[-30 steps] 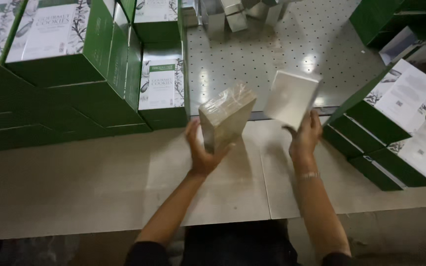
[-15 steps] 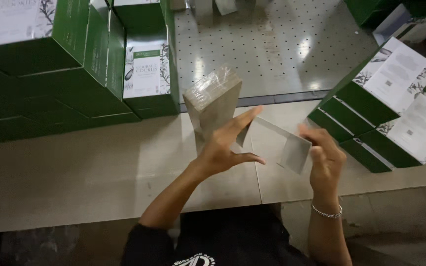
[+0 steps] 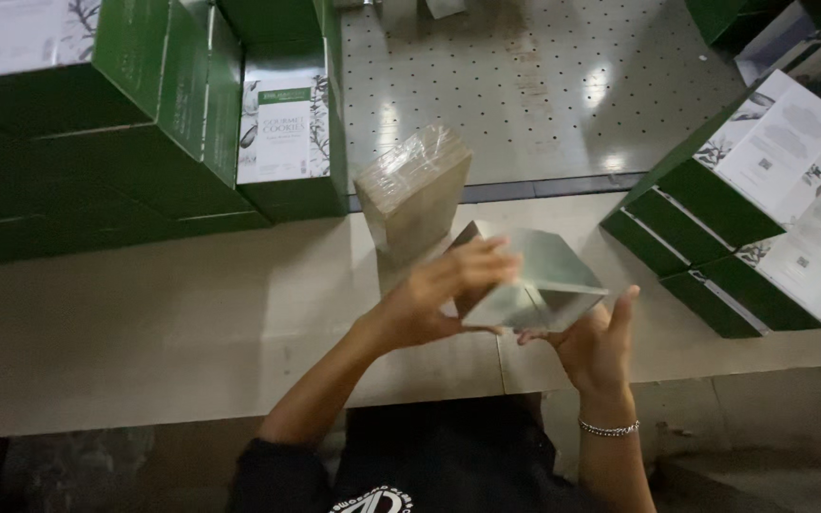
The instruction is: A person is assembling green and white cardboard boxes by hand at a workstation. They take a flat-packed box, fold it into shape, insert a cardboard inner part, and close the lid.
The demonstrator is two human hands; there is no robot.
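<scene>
Broadly, the beige worktop (image 3: 144, 323) spreads under and to the left of both hands, and beyond them it meets a perforated metal table (image 3: 525, 85) with bright reflections. Far to the left of the left hand rises a tall stack of green cartons (image 3: 97, 123), one showing a white printed face. Off to the right of the right hand lies a fanned row of green-and-white boxes (image 3: 762, 199), leaning on one another. Just beyond the left hand's fingertips stands a film-wrapped block (image 3: 415, 190), upright on the worktop and apart from both hands. Between the two hands sits the pale folded carton (image 3: 534, 280), held above the worktop and partly opened into a box shape. The left hand (image 3: 429, 299) grips its near left edge, fingers curled over the top panel. The right hand (image 3: 596, 342) supports it from below with the palm up, thumb raised beside the carton's right corner; a thin bracelet (image 3: 608, 429) circles that wrist.
</scene>
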